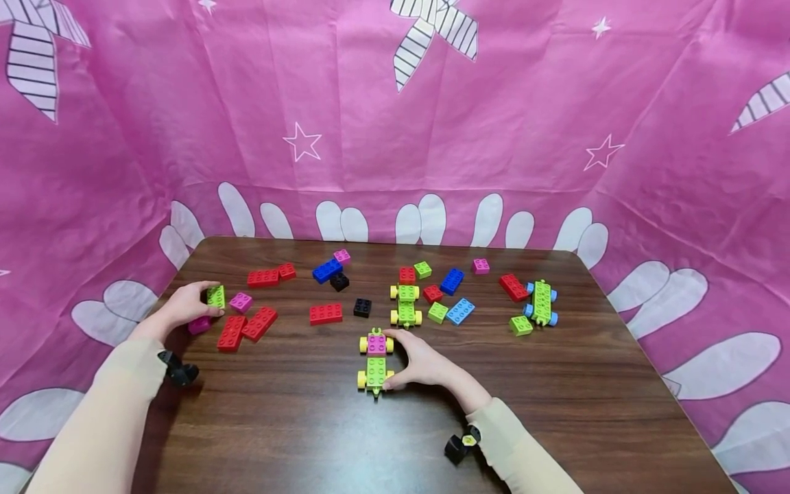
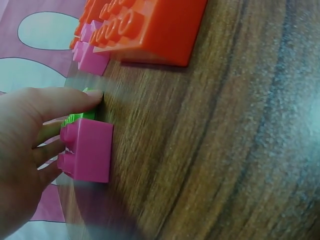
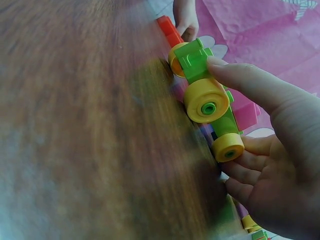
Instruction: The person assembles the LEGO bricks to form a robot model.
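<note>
At the table's left edge my left hand (image 1: 188, 305) has thumb and fingers around a lime green brick (image 1: 216, 296), which in the left wrist view is partly hidden behind a magenta brick (image 2: 92, 152). A second pink brick (image 1: 241, 302) lies just to its right. My right hand (image 1: 426, 358) grips a toy car base on yellow wheels (image 3: 206, 101) from its right side, thumb at the near end and fingers at the far end. On that base sit a pink brick (image 1: 377, 344) at the far end and a lime green brick (image 1: 376, 372) at the near end.
Red bricks (image 1: 231, 333) lie near my left hand. Beyond my right hand stands another yellow-wheeled car base (image 1: 406, 304), with blue bricks (image 1: 460, 311) and green ones around it. A blue-wheeled base (image 1: 542, 302) stands farther right. Black bricks (image 1: 362, 307) lie mid-table.
</note>
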The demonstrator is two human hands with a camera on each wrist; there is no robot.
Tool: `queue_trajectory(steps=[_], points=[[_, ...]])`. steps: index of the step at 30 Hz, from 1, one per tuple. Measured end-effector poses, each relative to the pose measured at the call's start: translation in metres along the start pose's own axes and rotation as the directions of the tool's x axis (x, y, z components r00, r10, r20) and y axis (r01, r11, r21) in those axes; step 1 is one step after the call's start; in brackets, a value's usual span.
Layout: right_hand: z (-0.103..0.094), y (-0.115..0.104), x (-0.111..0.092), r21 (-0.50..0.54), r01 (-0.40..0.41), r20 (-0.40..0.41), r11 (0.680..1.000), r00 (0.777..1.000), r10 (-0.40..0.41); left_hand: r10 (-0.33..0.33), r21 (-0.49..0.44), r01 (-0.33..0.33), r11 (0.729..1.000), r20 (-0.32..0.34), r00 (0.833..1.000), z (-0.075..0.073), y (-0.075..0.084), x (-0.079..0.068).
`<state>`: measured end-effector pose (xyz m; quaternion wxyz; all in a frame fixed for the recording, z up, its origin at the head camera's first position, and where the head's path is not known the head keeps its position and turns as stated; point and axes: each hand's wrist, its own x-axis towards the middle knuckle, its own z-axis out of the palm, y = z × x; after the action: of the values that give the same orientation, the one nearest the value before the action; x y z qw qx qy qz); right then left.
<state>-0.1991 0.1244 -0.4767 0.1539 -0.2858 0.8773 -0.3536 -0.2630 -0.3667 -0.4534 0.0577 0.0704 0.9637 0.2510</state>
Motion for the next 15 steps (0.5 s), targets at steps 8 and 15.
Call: queue_trajectory(steps=[8, 15], points=[[-0.0003, -0.0012, -0.0003, 0.007, -0.008, 0.002, 1.000, 1.000, 0.008, -0.003, -0.014, 0.003, 1.000, 0.013, 1.000, -0.0016, -0.0013, 0.0003], [-0.0003, -0.0013, -0.0001, 0.008, -0.011, 0.004, 1.000, 1.000, 0.011, 0.004, -0.005, -0.005, 1.000, -0.089, 0.996, -0.0008, 0.0039, -0.0004]])
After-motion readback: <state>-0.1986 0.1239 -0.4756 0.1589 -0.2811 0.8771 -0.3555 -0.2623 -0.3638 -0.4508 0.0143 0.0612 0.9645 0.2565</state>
